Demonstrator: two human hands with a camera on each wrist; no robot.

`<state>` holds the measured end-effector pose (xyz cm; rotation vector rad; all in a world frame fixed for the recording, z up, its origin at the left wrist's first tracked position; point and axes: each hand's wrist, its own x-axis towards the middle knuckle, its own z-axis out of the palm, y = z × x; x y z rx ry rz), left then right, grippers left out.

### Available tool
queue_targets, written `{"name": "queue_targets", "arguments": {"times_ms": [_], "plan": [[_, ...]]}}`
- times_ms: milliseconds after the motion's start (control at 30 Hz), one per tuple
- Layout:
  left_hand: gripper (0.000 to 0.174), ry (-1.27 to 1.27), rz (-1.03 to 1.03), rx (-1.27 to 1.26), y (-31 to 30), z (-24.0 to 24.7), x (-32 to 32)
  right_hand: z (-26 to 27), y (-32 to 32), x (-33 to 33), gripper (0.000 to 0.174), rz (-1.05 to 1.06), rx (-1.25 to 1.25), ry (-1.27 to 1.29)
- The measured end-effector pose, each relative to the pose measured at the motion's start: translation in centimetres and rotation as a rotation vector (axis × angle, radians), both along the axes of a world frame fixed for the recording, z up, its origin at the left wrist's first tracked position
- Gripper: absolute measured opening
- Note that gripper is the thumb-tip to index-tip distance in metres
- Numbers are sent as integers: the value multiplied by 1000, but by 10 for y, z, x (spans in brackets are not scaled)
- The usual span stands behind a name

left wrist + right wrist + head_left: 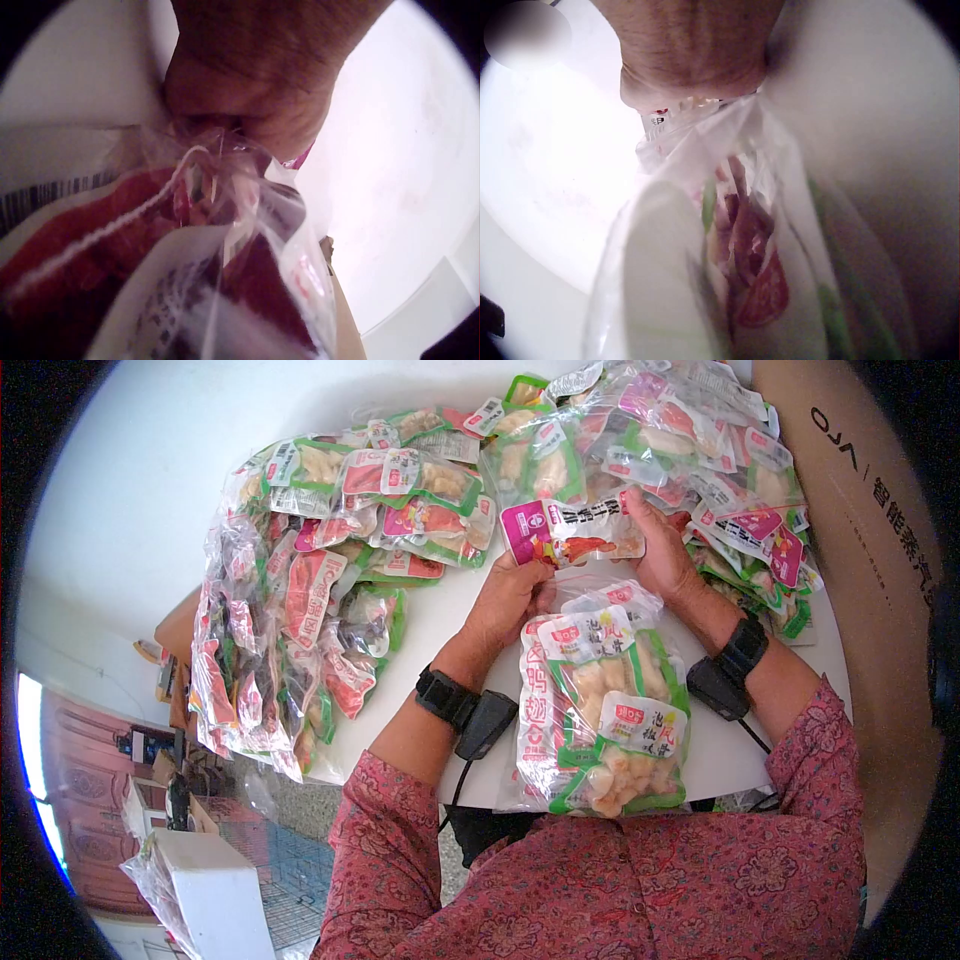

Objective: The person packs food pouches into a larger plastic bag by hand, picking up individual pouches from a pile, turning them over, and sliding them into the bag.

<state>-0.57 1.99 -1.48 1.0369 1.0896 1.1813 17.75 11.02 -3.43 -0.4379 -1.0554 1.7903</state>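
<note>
A purple-and-white snack packet [590,532] with a food picture is stretched between both hands at the middle of the table. My left hand [512,598] pinches its left end with curled fingers. At the other end my right hand [662,550] grips it, thumb on top. Just below the hands, nearest the body, lies a clear plastic bag [600,710] filled with packets, some green-edged. Its open mouth [289,206] sits below my left hand in the left wrist view. In the right wrist view, clear plastic [667,247] with packets inside fills the space under my right hand.
Large clear bags of similar packets stand along the left [300,600] and back right [650,440] of the white table [440,620]. A tall cardboard box [870,610] borders the right side. Beyond the left edge are a white box [215,895] and a wire cage [300,870].
</note>
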Motion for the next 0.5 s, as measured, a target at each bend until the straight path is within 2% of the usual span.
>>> {"name": "queue_targets", "arguments": {"times_ms": [200,500], "plan": [[5,-66,50,-39,-4,6,5,3,-2,-1,33,-4,32,-20],[11,-19,29,-35,-3,5,3,2,-1,-2,33,9,-7,9]]}}
